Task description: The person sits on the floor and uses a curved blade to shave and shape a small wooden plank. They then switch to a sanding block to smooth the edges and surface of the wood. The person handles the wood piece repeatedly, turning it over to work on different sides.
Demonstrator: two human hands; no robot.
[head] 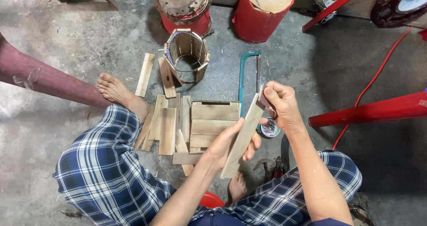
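My left hand [229, 144] grips a flat wooden slat [242, 139] around its middle and holds it tilted over my lap. My right hand [282, 106] is closed on a small dark reddish block [265, 99], which is pressed against the slat's upper end. Below the slat, on the concrete floor, lies a pile of similar wooden slats [178, 124]. A small round barrel shape made of upright slats bound with wire [187, 55] stands further away.
A teal-framed hacksaw [243, 75] lies beside the pile. A small round tin of nails [270, 127] sits by my right wrist; pliers [271, 166] lie near my foot. Two red drums [260, 15] and red metal bars [369, 112] stand around; a red cable [373, 81] crosses the floor.
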